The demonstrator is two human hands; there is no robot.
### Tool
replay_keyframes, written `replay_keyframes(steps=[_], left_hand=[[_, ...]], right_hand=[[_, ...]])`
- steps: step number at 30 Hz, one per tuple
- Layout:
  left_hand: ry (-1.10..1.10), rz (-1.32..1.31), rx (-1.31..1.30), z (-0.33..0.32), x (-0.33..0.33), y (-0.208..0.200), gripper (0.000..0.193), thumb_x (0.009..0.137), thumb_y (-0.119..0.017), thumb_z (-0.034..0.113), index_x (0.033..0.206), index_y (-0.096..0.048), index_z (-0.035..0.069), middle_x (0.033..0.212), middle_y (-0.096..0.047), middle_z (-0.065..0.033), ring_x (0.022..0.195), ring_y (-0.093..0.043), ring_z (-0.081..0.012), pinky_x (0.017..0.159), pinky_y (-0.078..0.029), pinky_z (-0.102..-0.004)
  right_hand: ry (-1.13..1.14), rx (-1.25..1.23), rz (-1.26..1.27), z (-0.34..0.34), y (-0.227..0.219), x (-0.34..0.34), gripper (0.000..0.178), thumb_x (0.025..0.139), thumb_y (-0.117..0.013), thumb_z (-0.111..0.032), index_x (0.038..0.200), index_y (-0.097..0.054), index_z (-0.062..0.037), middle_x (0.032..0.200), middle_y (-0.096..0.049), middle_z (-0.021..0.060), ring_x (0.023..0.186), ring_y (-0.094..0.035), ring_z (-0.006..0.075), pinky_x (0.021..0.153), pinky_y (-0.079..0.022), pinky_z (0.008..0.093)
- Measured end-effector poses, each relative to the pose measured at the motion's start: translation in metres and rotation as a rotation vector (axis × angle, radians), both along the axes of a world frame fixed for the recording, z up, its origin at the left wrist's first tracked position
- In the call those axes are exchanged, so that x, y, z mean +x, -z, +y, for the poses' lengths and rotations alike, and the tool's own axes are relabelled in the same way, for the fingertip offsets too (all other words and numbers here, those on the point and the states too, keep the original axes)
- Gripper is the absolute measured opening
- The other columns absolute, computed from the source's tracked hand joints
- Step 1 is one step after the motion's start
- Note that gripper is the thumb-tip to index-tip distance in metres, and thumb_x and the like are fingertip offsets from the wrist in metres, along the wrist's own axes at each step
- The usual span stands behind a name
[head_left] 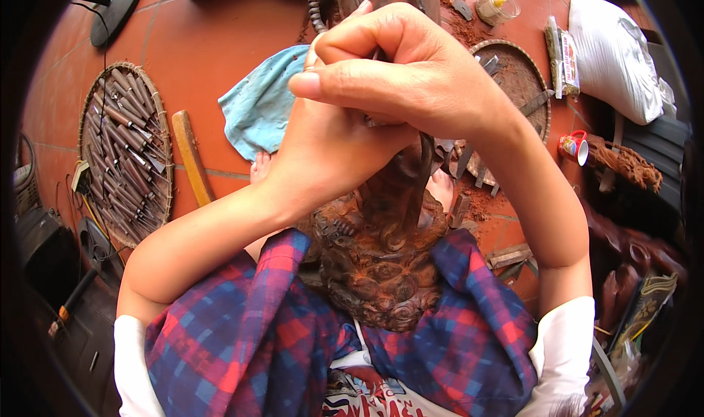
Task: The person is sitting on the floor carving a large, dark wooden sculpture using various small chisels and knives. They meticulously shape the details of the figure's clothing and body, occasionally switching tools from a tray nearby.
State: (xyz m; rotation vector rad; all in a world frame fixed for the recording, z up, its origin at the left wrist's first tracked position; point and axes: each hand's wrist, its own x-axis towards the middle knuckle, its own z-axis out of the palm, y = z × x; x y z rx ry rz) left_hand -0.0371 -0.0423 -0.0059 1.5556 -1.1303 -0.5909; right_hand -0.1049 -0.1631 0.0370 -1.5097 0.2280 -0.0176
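Note:
A dark brown carved wooden sculpture (381, 270) stands between my knees, its lower part thick with rounded relief and its upper part running up behind my hands. My right hand (411, 72) is closed, fingers curled and thumb laid across, over my left hand. Beneath it, my left hand (352, 138) reaches up in front of the wood, closed, with most of its fingers covered by the right. One fingertip shows above the knuckles. Whatever lies inside the two grips is hidden.
At left, a round woven tray (125, 153) holds many wooden-handled carving tools, beside a wooden mallet-like stick (192, 157). A light blue cloth (260, 102) lies ahead. On the right are another woven tray (539, 65), a glass jar (497, 8), a red mug (573, 148) and a white sack (616, 58).

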Motion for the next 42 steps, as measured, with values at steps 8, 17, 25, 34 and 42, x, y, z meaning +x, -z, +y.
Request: replay_keyframes(steps=[8, 17, 25, 34, 42], left_hand=[[0.078, 0.121, 0.102, -0.003, 0.006, -0.011, 0.046, 0.070, -0.077, 0.002, 0.109, -0.053, -0.003, 0.090, -0.060, -0.0064, 0.087, -0.064, -0.0168, 0.073, -0.053, -0.0298], [0.094, 0.151, 0.293, -0.009, 0.009, -0.019, 0.064, 0.069, -0.081, 0.010, 0.122, -0.049, -0.004, 0.115, -0.056, -0.0155, 0.113, -0.058, -0.0230, 0.092, -0.050, -0.0374], [0.124, 0.071, 0.238, -0.008, 0.007, -0.019, 0.058, 0.076, -0.079, 0.011, 0.123, -0.049, -0.003, 0.116, -0.058, -0.0157, 0.114, -0.058, -0.0235, 0.095, -0.048, -0.0369], [0.117, 0.131, 0.266, -0.005, 0.005, -0.010, 0.093, 0.069, -0.084, 0.013, 0.145, -0.033, -0.002, 0.140, -0.042, -0.0245, 0.137, -0.037, -0.0374, 0.112, -0.033, -0.0449], [0.130, -0.013, 0.083, 0.006, -0.002, -0.004, 0.086, 0.083, -0.074, 0.008, 0.152, -0.024, -0.002, 0.149, -0.038, -0.0195, 0.136, -0.042, -0.0256, 0.110, -0.037, -0.0373]], right_hand=[[0.063, 0.026, -0.075, -0.001, 0.004, 0.004, 0.036, 0.089, -0.069, -0.025, 0.063, -0.059, -0.0031, 0.056, -0.046, -0.0059, 0.056, -0.042, 0.0014, 0.050, -0.036, 0.0239], [0.141, 0.073, -0.044, 0.001, 0.002, -0.002, 0.039, 0.091, -0.068, -0.024, 0.060, -0.052, -0.0052, 0.057, -0.042, -0.0079, 0.056, -0.038, -0.0002, 0.048, -0.032, 0.0252], [0.157, 0.132, -0.068, 0.004, 0.000, -0.004, 0.039, 0.096, -0.067, -0.021, 0.063, -0.051, -0.0103, 0.054, -0.035, -0.0113, 0.047, -0.029, -0.0018, 0.042, -0.018, 0.0222], [0.106, 0.143, -0.068, 0.003, -0.005, -0.006, 0.040, 0.092, -0.069, -0.021, 0.061, -0.047, -0.0061, 0.057, -0.037, -0.0088, 0.056, -0.035, -0.0003, 0.048, -0.029, 0.0247], [-0.062, 0.070, -0.093, -0.003, 0.005, -0.004, 0.049, 0.093, -0.070, -0.016, 0.059, -0.035, -0.0084, 0.059, -0.032, -0.0077, 0.058, -0.031, 0.0020, 0.052, -0.027, 0.0264]])
